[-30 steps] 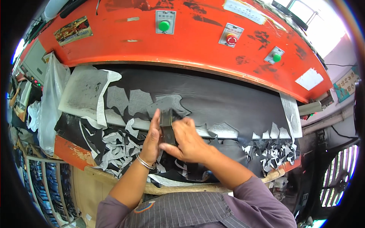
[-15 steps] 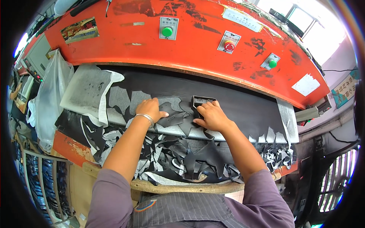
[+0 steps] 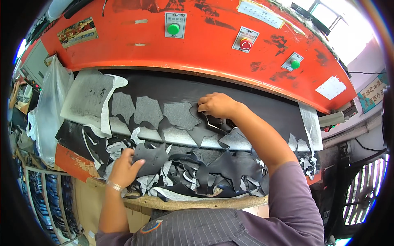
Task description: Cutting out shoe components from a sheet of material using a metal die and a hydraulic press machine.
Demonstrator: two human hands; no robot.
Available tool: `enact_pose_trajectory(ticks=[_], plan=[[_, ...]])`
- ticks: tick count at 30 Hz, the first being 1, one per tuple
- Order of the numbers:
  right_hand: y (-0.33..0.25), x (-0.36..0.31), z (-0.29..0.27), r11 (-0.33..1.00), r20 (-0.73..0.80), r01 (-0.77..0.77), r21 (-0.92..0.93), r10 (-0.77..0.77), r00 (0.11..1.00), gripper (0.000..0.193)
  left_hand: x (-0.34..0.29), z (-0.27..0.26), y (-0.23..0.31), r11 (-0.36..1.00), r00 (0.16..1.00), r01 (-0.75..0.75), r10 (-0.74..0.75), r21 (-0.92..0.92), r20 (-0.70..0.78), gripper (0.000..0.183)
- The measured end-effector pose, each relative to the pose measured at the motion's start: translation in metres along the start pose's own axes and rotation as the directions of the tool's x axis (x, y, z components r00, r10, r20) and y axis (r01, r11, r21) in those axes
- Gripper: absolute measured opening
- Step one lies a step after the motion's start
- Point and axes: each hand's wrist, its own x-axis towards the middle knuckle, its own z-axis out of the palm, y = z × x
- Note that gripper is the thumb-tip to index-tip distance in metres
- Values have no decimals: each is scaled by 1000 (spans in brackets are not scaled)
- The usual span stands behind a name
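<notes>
a dark grey cut leather piece [image 3: 152,158] lies flat among scraps near the front edge of the black surface [image 3: 262,104], long axis left to right, the left hand [image 3: 123,170] resting on it with fingers spread loose. the right hand [image 3: 216,105], fingers curled, pinches the edge of the perforated dark grey leather sheet [image 3: 172,117] mid-surface, with bare room behind it up to the orange machine panel [image 3: 205,45].

Your right hand [image 3: 216,105] curls over the metal cutting die [image 3: 213,123] on the far side of the table [image 3: 246,102], so most of the die is hidden and only a thin bent edge shows near the wrist. The fingertips tuck under, so whether the grip closes on the die cannot be told. Your left hand [image 3: 124,168] covers the left part of the dark cut piece [image 3: 152,158]; its outline there is lost. The scrap heap [image 3: 205,176] overlaps so much that single offcuts cannot be separated. The plastic bag [image 3: 47,110] at far left blurs toward the rim.
</notes>
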Motion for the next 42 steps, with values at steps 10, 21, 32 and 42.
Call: enact_pose_trajectory(ticks=[10,21,32,42], plan=[[-6,-71,-42,596,-16,-689,413,761,649,27,34,4,15,937,939,-286,233,-200,-252,40],[-68,-72,53,400,-250,-789,467,915,316,30,139,128,56,860,873,-488,478,-145,-99,49],[-64,-85,65,716,-279,-557,421,687,671,71,146,135,51,815,800,-573,579,82,-158,50],[-40,-98,59,724,-140,-443,529,589,796,81,151,134,50,804,787,-584,595,115,-166,53]])
